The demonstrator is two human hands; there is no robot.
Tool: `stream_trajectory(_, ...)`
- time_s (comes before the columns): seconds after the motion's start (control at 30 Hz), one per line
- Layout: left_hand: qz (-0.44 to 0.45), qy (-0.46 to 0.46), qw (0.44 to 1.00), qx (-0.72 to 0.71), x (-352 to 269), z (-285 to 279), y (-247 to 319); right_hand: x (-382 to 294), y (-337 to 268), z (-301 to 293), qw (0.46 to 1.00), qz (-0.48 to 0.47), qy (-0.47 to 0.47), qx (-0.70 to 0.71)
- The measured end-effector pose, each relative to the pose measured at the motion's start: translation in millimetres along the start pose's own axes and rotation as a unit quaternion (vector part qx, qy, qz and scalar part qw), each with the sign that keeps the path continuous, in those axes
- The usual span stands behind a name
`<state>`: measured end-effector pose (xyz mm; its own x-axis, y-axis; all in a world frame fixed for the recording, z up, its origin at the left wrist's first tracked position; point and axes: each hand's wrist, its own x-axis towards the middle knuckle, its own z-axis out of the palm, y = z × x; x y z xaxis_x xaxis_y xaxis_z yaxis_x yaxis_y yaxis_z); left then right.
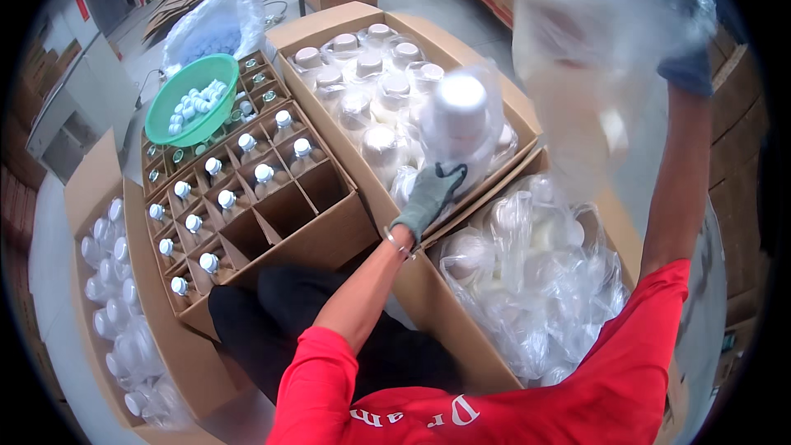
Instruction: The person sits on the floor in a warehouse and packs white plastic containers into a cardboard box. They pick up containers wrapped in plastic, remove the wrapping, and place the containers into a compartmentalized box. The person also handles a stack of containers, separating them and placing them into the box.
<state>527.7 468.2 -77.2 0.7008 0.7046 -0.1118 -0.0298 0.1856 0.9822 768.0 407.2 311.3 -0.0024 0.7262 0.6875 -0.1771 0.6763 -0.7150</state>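
Note:
My left hand (429, 198), in a grey-green glove, is at a large plastic-wrapped bottle or jar with a silvery top (462, 102), over the near right part of an open cardboard box (337, 142) of similar wrapped items. Thumb and finger lie against its lower part. Raised at the upper right, my right hand (683, 31), also gloved, grips a blurred clear plastic bag (575, 62); whether something is inside is unclear. White-capped bottles (264, 174) stand upright in a divided carton (309, 222) to the left. Some of its cells at the near right hold no bottle.
A green plastic basin (232, 99) with white caps rests on another divided carton. Behind it is a lined container of blue caps (213, 43). An open box (469, 334) of plastic bags and wrapped items lies at the lower right, another box (148, 272) of clear containers at far left.

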Motion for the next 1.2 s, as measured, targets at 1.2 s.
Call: stream_trajectory(1.2, 0.369, 0.440, 0.818, 0.024, -339, -255, 99, -162, 259, 346, 0.879, 0.179, -0.439, -0.055)
